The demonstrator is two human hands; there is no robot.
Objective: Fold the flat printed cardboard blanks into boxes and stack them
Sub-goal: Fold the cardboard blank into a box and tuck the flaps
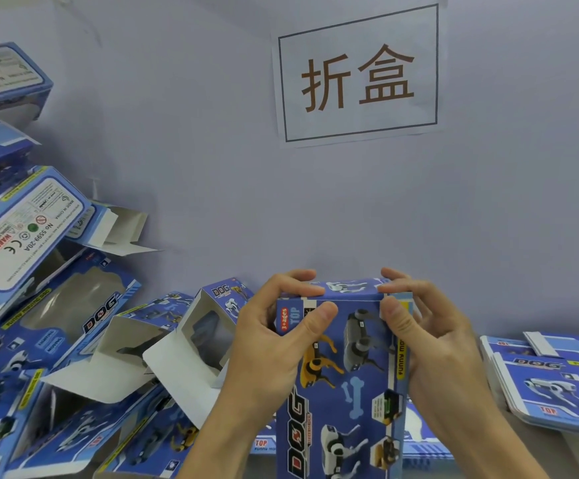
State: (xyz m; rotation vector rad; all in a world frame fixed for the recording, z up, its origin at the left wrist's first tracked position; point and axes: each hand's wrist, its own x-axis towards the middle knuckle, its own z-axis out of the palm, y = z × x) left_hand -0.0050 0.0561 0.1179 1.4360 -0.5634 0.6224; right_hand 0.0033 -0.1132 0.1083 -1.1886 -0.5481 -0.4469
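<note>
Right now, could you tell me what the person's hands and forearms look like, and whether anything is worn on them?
Both the left hand and the right hand are bare: no gloves, rings, watch or wristband show. The forearms are uncovered down to the picture's lower edge, with no sleeve in view. The fingernails look short and unpainted.
</note>
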